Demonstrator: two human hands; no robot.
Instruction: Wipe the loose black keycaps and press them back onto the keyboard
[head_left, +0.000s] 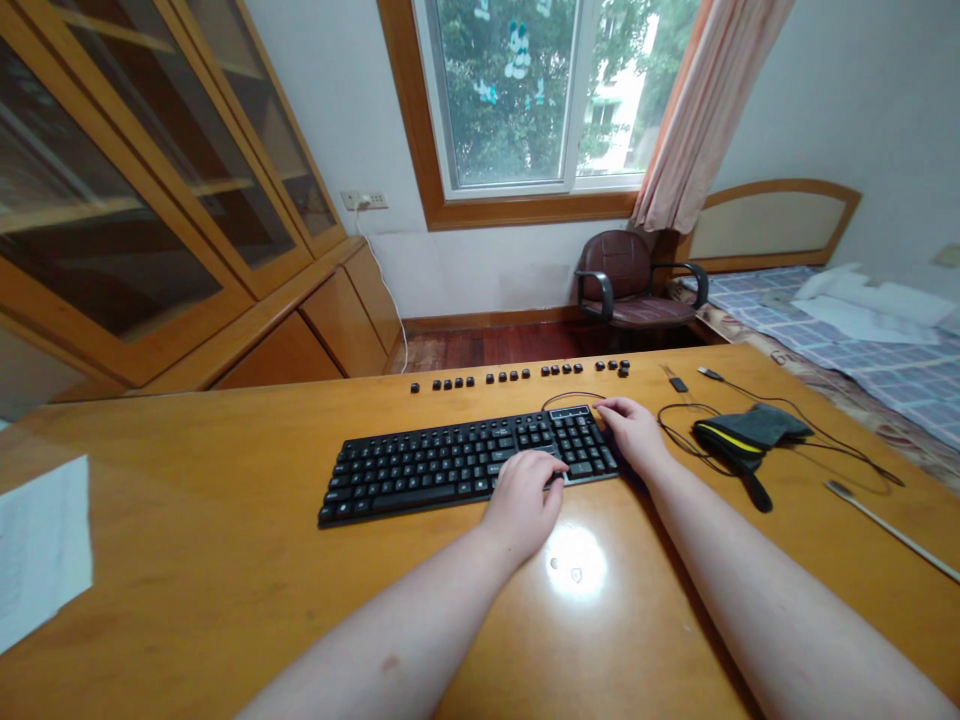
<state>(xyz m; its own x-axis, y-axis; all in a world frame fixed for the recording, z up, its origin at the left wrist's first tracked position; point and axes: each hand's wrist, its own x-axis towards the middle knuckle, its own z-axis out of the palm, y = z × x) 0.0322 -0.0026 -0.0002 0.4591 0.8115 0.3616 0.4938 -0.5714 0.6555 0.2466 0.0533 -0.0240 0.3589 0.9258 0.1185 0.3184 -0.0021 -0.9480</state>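
A black keyboard (pixel 420 465) lies at a slight slant on the wooden desk. Along its back edge the top row shows small bare key seats instead of full keys. My left hand (pixel 525 500) is closed at the front edge, its fingers bent over the arrow-key area and the thumb lower down. At the right end, my right hand (pixel 634 430) has its fingertips drawn together against the back right corner; part of its grip is hidden. Several loose black keycaps (pixel 514 376) stand in a spaced row near the desk's far edge.
To the right lie a dark pouch with a yellow stripe (pixel 739 435), a USB cable (pixel 757 385), a small black item (pixel 678 384) and a thin white stick with a dark brush end (pixel 892 530). Paper (pixel 45 550) lies at left. A chair (pixel 626 280) stands beyond the desk.
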